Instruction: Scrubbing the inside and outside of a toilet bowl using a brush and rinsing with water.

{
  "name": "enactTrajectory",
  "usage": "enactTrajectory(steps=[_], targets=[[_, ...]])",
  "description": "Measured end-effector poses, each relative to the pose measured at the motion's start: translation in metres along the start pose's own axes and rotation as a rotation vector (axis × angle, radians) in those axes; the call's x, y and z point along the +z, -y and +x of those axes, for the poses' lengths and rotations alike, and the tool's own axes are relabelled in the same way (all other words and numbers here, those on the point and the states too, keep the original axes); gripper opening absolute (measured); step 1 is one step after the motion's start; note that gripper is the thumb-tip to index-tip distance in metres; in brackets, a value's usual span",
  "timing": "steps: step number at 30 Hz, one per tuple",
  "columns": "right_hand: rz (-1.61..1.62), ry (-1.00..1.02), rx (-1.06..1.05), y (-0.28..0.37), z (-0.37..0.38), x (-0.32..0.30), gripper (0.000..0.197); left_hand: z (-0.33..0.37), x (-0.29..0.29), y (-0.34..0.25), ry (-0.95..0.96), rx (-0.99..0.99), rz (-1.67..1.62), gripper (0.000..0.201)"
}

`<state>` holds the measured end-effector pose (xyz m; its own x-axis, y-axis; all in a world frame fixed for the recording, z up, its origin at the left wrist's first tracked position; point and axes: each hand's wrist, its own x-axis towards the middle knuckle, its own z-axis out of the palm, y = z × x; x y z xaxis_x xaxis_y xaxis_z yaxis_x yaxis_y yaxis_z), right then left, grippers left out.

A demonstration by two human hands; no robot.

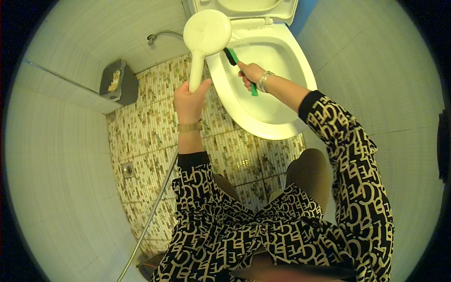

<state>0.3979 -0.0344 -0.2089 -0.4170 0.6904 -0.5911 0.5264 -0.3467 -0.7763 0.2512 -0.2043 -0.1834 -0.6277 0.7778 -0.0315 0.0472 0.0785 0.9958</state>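
My left hand (190, 104) is closed round the handle of a white shower head (206, 33), raised beside the toilet's left rim. Thin streaks of water show between its head and the back of the bowl. In my right hand (252, 76) is a green brush (232, 57) with dark bristles, gripped by its handle. The brush's bristled end is at the inner left side of the white toilet bowl (263, 130), partly behind the shower head. The toilet seat and lid (256, 5) stand raised at the back.
A grey bin (127, 87) with crumpled paper stands in the far left corner. A metal hose (162, 192) runs down the left side to the lower edge. A floor drain (128, 169) lies in the mosaic-patterned floor (150, 117). Tiled walls close in on both sides.
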Motion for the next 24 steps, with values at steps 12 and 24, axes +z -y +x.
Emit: enactTrajectory(steps=[12, 24], targets=[[-0.157, 0.187, 0.337, -0.026, -0.066, 0.008, 0.050, -0.001, -0.010, 0.008, 0.011, 0.138, 0.266, 0.028], [-0.789, 0.414, 0.257, -0.030, -0.100, -0.015, 0.053, -0.003, -0.008, -0.001, 0.052, 0.168, 0.265, 0.029]])
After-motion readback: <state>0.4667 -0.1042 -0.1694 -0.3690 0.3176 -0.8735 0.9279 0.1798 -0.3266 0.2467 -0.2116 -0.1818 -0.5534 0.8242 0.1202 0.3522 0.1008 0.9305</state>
